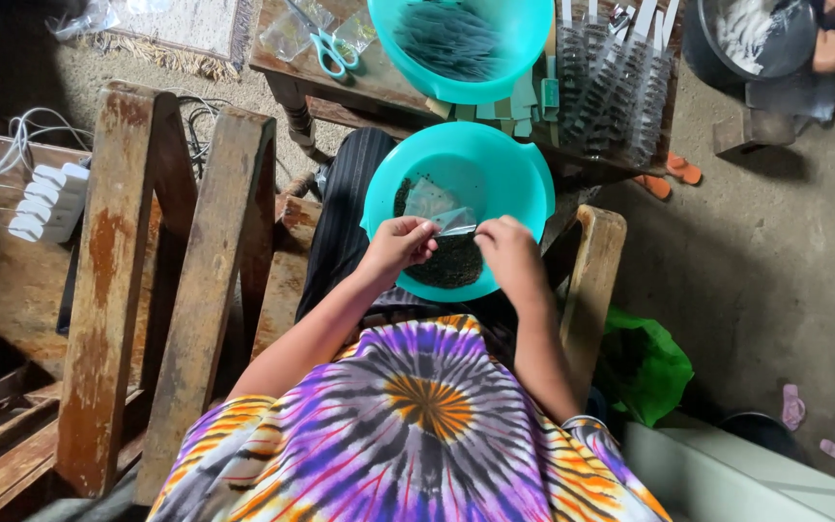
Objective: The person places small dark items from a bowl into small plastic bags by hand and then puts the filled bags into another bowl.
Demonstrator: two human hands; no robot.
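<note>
Head view: both hands pinching one small clear bag over a teal bowl.
I see the left hand [400,244] and right hand [511,249] gripping the clear bag [456,222] over the lap bowl [524,174]; dark granules [451,261] at 6 o'clock inside; second teal bowl [524,43] on the worktop [359,82] at 12 o'clock.

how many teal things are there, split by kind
round teal plastic basins: 2, one under the left hand and right hand, one on the wooden table
teal-handled scissors: 1
total: 3
</note>
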